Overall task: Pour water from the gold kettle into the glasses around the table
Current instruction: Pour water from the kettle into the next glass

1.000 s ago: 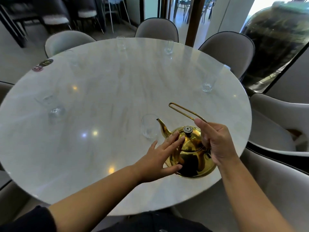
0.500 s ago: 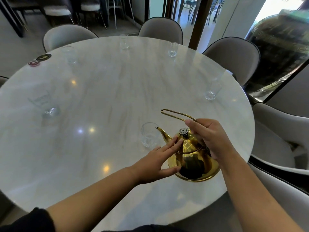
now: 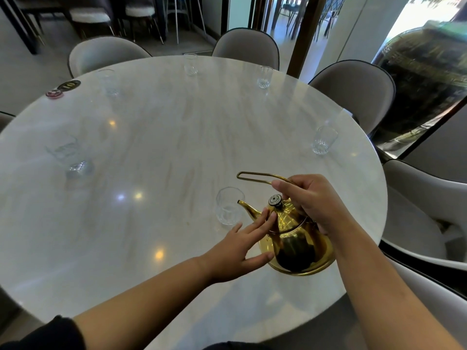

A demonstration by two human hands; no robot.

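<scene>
The gold kettle [image 3: 295, 238] is at the near right of the round marble table [image 3: 164, 147], tilted with its spout toward a clear glass [image 3: 227, 207] just left of it. My right hand [image 3: 318, 200] grips the kettle's wire handle from above. With straight fingers, my left hand [image 3: 242, 246] presses the kettle's lid and left side. Several more glasses ring the table: near right edge [image 3: 324, 140], far right [image 3: 264, 77], far middle [image 3: 190, 64], far left [image 3: 108, 83], left [image 3: 73, 157].
Grey upholstered chairs surround the table, among them one at the far middle [image 3: 246, 48], one at the right [image 3: 356, 92] and one at the far left [image 3: 106, 54]. Two round markers [image 3: 63, 88] lie at the table's far left edge. A large dark urn [image 3: 424, 79] stands at the right.
The kettle has tipped further forward, its spout now at the rim of the nearest glass. Both hands stay on it. My view has shifted slightly closer.
</scene>
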